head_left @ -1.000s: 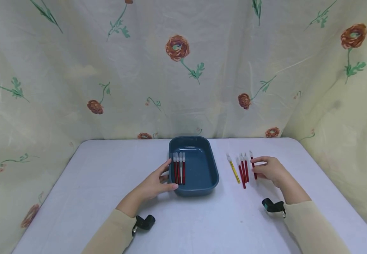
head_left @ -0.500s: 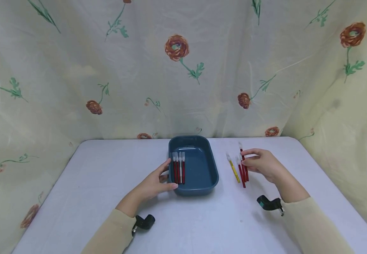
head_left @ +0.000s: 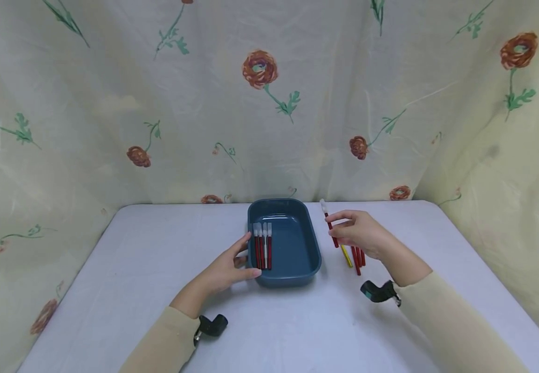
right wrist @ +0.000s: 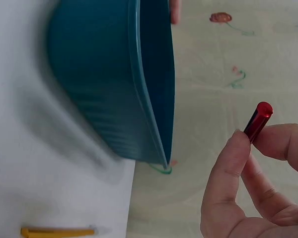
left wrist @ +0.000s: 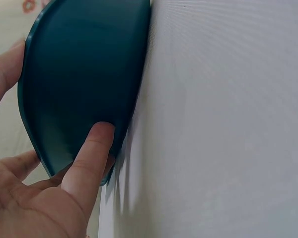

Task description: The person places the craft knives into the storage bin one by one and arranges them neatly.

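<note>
My right hand pinches a red pen with a whitish clear cap between thumb and fingers. It is held up just right of a dark blue tray, cap pointing away; the right wrist view shows its shiny red end. My left hand holds the tray at its near left corner, thumb against the near end and fingers along the left side. Several capped pens lie side by side along the tray's left inside. Under the right hand, a yellow pen and several red pens lie on the table.
A white cloth covers the table, with its far edge behind the tray. Flower-patterned curtains hang at the back and sides. A black wrist camera sits below the right hand, another wrist camera below the left.
My right hand has lifted a red pen from the right end of the row and carried it left over the others towards the tray. The left hand and tray have stayed put.
</note>
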